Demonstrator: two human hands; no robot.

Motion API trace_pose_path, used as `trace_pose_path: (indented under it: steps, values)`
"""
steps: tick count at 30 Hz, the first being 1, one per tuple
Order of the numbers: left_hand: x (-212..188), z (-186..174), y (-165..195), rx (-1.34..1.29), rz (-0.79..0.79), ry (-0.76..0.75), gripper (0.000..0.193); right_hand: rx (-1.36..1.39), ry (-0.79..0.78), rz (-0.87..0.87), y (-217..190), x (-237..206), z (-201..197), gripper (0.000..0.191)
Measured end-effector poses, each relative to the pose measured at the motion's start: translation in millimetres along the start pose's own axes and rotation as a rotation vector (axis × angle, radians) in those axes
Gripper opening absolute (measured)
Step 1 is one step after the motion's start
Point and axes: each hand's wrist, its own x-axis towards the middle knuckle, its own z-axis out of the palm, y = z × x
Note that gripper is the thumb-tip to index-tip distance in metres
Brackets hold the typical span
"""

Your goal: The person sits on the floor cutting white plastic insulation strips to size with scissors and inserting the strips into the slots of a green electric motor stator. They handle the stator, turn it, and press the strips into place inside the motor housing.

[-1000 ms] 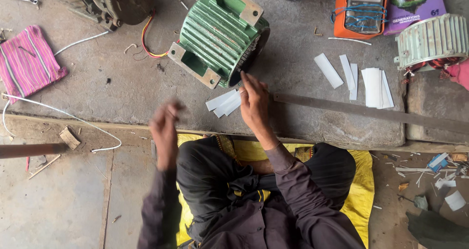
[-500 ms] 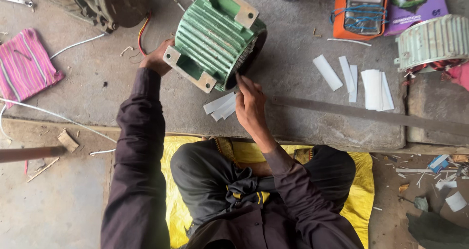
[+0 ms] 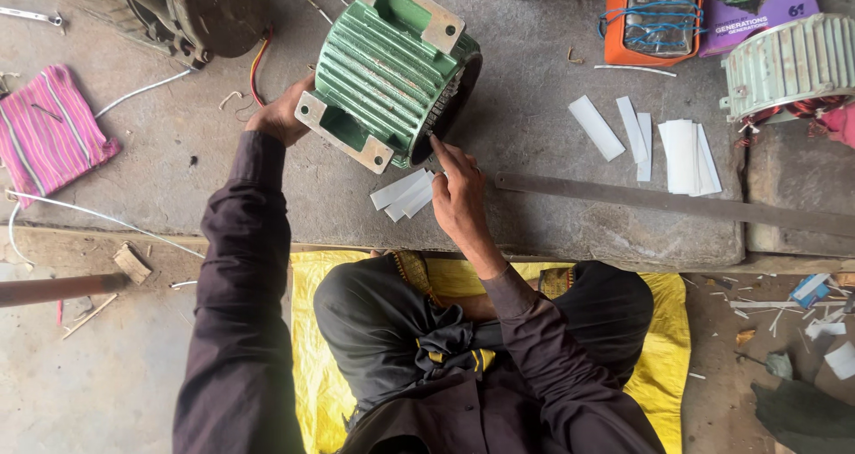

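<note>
Now: slot-lining step on the motor shell, both hands at it.
Green finned shell lies on its side on the concrete floor, open end facing the person's right. Left hand cups the shell's foot side, fingers wrapped on the casting, steadying it; arm stretched forward, sleeve straight. Right hand sits at the open rim, forefinger extended and touching the edge by the stator slots, other fingers curled loosely; whether it pinches a strip I cannot tell. Loose white strips lie on the floor just under that hand; more strips lie farther right, above a long metal bar. Judged next: a strip needs picking up and feeding into a slot, shell held from rolling.
</note>
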Motion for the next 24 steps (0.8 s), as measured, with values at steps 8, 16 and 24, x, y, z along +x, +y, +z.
trace_pose_path:
  steps: [8,16,24]
  values:
    - [-10,9,8,0.159,-0.034,0.112,0.083,0.021,0.009,-0.01,10,-1,5,0.053]
    - [-11,11,6,0.062,0.017,0.11,0.068,0.045,0.035,0.011,11,-2,9,0.056]
    - [-10,22,-12,-0.109,-0.026,0.174,0.06,-0.01,0.018,0.009,13,0,13,0.059]
